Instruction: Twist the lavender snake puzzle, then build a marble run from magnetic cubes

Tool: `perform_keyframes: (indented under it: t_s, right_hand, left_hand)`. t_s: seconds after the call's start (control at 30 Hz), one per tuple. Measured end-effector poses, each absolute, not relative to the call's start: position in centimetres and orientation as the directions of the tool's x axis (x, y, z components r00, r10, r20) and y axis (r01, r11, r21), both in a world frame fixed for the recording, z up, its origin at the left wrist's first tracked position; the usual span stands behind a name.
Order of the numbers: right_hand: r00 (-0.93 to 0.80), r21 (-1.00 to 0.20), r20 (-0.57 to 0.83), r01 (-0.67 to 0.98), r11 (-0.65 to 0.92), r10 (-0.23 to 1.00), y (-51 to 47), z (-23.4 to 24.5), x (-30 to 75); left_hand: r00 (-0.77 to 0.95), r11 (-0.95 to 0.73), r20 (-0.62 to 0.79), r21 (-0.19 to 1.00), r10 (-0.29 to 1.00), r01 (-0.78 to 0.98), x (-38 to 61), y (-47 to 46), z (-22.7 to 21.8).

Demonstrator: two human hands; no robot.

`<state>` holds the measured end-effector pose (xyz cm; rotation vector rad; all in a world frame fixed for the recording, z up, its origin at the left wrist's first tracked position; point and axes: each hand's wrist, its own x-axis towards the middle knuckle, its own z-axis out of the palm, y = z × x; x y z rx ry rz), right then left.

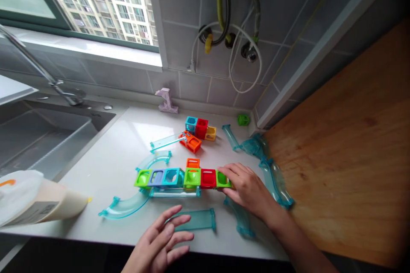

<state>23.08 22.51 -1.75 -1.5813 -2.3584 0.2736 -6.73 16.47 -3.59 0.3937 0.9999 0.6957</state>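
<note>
A row of colourful hollow toy blocks, green, lilac, blue and red, lies across the white counter. My right hand (245, 183) has its thumb and fingers closed around the green block (222, 178) at the row's right end. An orange block (193, 163) sits behind the row, and a clear teal track (175, 192) runs along its near side. My left hand (165, 239), fingers spread and holding nothing, hovers by the counter's front edge. It partly covers a flat teal track piece (198, 219). Curved teal tracks (126, 207) lie left of the row.
Behind the row stands a cluster of blue, red, yellow and orange blocks (201, 129). More teal track pieces (272, 179) lie beside the wooden board (346, 158) at right. A white bottle (60, 200), a sink (57, 136) and a faucet (48, 72) occupy the left.
</note>
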Motion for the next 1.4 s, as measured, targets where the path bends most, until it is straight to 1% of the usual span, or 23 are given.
perform_keyframes:
  t_s: [0.07,0.1,0.17,0.33,0.47,0.53,0.67,0.77,0.93,1.1,1.27,1.4]
  right_hand:
    - [-0.360,-0.305,0.138,0.871,0.385,0.923,22.4,-2.0,23.1]
    - [-0.360,-0.300,0.141,0.872,0.387,0.922,22.4,-2.0,23.1]
    - [-0.360,-0.288,0.144,0.876,0.387,0.922,22.3,-2.2,23.1]
    - [-0.360,-0.276,0.137,0.881,0.384,0.923,22.2,-2.1,23.0]
    - [-0.366,-0.257,0.137,0.884,0.390,0.920,22.3,-1.6,22.8]
    - [-0.362,-0.248,0.136,0.889,0.386,0.922,22.3,-1.4,22.7]
    - [-0.372,-0.251,0.122,0.886,0.391,0.920,22.2,-1.2,22.6]
    - [-0.381,-0.263,0.115,0.879,0.398,0.917,22.2,-1.2,22.6]
    - [-0.378,-0.266,0.107,0.880,0.393,0.920,22.2,-1.2,22.8]
    - [-0.375,-0.255,0.105,0.885,0.389,0.921,22.3,-1.1,23.1]
    - [-0.367,-0.260,0.112,0.886,0.384,0.923,22.0,-1.2,23.1]
    - [-0.369,-0.263,0.131,0.882,0.391,0.920,21.9,-1.5,23.1]
  left_hand:
    - [0.383,0.759,-0.678,0.423,0.628,-0.495,-7.2,16.7,-3.6]
    - [0.394,0.754,-0.681,0.367,0.617,-0.545,-7.3,17.1,-3.4]
    - [0.408,0.729,-0.666,0.307,0.624,-0.612,-7.2,18.1,-3.0]
    - [0.386,0.669,-0.648,0.265,0.656,-0.694,-5.5,20.4,-2.7]
    - [0.427,0.687,-0.635,0.234,0.644,-0.688,-5.1,21.5,-3.2]
    - [0.481,0.726,-0.626,0.209,0.614,-0.655,-5.6,22.1,-3.4]
    - [0.589,0.820,-0.626,0.148,0.511,-0.554,-6.7,23.0,-3.3]
    - [0.582,0.825,-0.640,0.149,0.501,-0.546,-6.9,23.3,-3.1]
    - [0.499,0.796,-0.693,0.182,0.520,-0.577,-5.9,23.0,-3.1]
    - [0.368,0.769,-0.747,0.288,0.553,-0.571,-5.1,23.0,-2.5]
    - [0.284,0.761,-0.773,0.361,0.568,-0.538,-4.6,23.2,-2.0]
    - [0.248,0.746,-0.763,0.413,0.597,-0.522,-4.6,23.1,-2.2]
